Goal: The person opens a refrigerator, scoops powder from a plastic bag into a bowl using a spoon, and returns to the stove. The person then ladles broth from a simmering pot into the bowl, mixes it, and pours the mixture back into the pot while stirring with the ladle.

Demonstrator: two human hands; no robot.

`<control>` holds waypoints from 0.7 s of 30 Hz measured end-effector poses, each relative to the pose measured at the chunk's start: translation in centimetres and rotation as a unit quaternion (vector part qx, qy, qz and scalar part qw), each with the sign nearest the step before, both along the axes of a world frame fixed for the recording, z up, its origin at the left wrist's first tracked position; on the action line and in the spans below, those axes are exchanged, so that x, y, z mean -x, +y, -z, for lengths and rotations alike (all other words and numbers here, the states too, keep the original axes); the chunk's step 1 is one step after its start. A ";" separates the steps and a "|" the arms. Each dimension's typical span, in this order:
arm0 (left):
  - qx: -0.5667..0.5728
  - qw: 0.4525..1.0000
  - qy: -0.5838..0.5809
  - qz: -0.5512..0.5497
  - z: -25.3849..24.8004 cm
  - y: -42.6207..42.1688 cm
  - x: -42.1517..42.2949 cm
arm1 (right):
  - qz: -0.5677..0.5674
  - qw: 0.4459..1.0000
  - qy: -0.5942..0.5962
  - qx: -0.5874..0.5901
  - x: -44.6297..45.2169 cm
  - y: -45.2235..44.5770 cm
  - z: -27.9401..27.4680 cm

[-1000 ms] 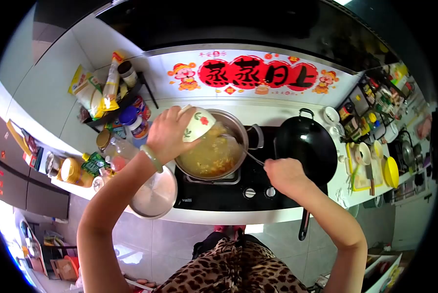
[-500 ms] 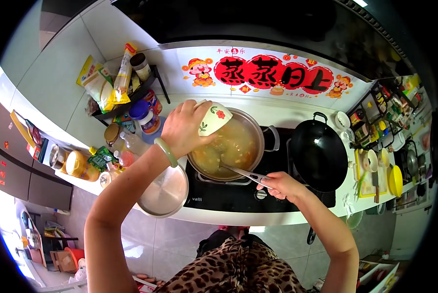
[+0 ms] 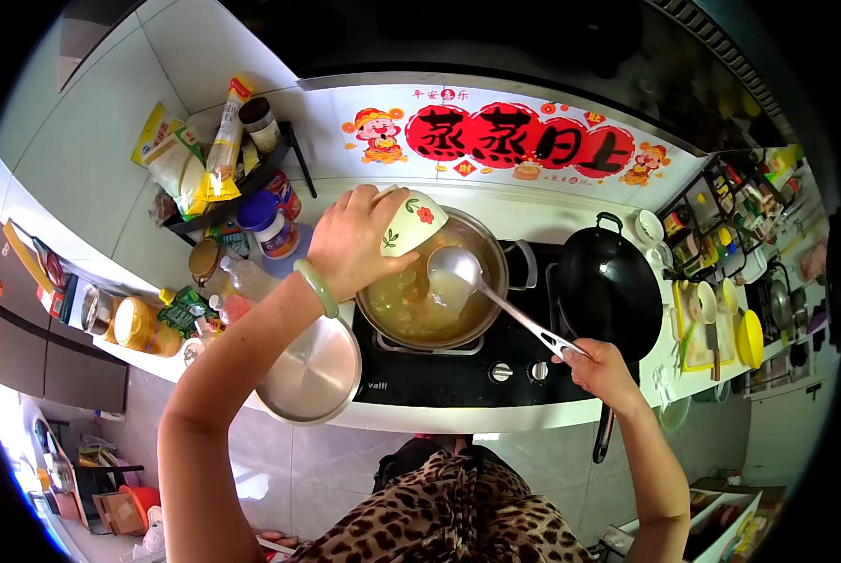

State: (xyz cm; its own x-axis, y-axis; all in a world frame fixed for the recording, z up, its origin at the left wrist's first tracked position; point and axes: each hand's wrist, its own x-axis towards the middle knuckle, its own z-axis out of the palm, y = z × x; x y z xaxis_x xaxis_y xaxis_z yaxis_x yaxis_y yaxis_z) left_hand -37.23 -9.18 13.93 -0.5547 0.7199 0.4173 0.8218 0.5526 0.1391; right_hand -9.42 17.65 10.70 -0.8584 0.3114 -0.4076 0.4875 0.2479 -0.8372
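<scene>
My left hand (image 3: 359,225) is closed on a white bowl (image 3: 415,225) with a red flower and green leaves. That bowl is tipped over the left side of a steel pot (image 3: 498,253) on the stove; its inside is hidden from me. In my right hand (image 3: 599,372) is the handle end of a metal ladle (image 3: 455,270). Its scoop is raised at the middle of the pot, over yellowish soup (image 3: 411,305) with small bits in it.
A black wok (image 3: 610,291) sits on the right burner, its handle jutting past the counter edge. Left of the stove lies a steel lid (image 3: 310,371). Bottles and jars (image 3: 148,324) crowd the left counter. Rightward, a knife (image 3: 713,349) rests on a yellow board.
The ladle has come up out of the soup, its scoop now showing. My right hand has shifted right and slightly down. The bowl stays tipped in nearly the same place.
</scene>
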 end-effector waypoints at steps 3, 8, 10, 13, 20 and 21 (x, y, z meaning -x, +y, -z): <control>0.001 1.000 -0.003 0.011 -0.1 0.1 0.1 | -0.045 0.969 0.042 -0.241 -0.3 -0.5 -0.7; -0.013 1.000 -0.011 0.021 0.6 0.2 0.2 | -0.099 0.866 0.161 -0.463 0.5 -2.4 1.1; -0.023 0.999 -0.020 0.014 1.2 0.1 0.2 | -0.127 0.817 0.163 -0.538 1.0 -3.0 2.3; -0.074 0.997 -0.025 -0.007 2.9 -0.5 0.9 | -0.150 0.776 0.161 -0.590 1.6 -3.9 3.4; -0.540 0.676 -0.498 -0.061 10.3 -5.4 2.7 | -0.160 0.821 0.155 -0.525 1.5 -5.3 3.7; -0.595 0.550 -0.586 -0.027 8.4 -5.3 0.3 | -0.166 0.840 0.130 -0.500 1.3 -5.4 3.8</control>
